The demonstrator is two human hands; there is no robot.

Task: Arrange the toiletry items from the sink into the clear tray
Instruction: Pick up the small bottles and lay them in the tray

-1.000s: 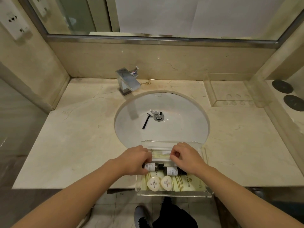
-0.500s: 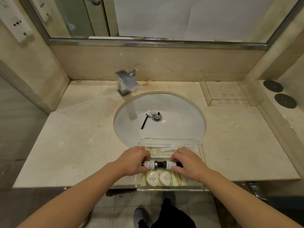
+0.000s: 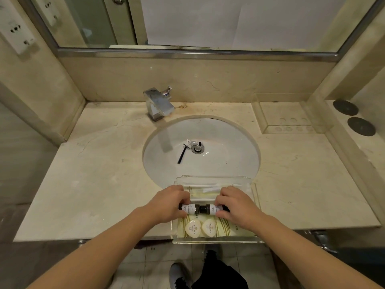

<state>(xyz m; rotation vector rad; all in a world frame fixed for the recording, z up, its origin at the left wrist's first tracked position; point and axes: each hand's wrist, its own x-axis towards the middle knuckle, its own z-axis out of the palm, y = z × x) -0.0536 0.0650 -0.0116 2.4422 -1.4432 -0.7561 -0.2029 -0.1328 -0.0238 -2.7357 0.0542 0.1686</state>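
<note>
A clear tray (image 3: 255, 190) sits on the counter's front edge, below the white sink (image 3: 225, 155). Inside it lie two small dark bottles with white labels, end to end with caps meeting. My left hand (image 3: 168, 202) grips the left bottle (image 3: 190, 209); my right hand (image 3: 234, 204) grips the right bottle (image 3: 213, 209). Two heart-shaped white soaps (image 3: 201, 227) rest in front of them on striped sachets, and wrapped white items (image 3: 208, 189) lie behind. In the sink, a black razor (image 3: 181, 155) and a small white tube (image 3: 193, 141) lie by the drain (image 3: 196, 148).
A chrome faucet (image 3: 159, 104) stands behind the sink on the left. A second clear tray (image 3: 289, 113) sits at the back right, with two dark round discs (image 3: 353, 117) on the ledge beside it. Walls enclose the beige marble counter (image 3: 93, 174) on both sides.
Both hands slid the two bottles together into one straight line, caps touching, slightly nearer the soaps. The camera tilted a little. The razor and tube in the sink stayed put.
</note>
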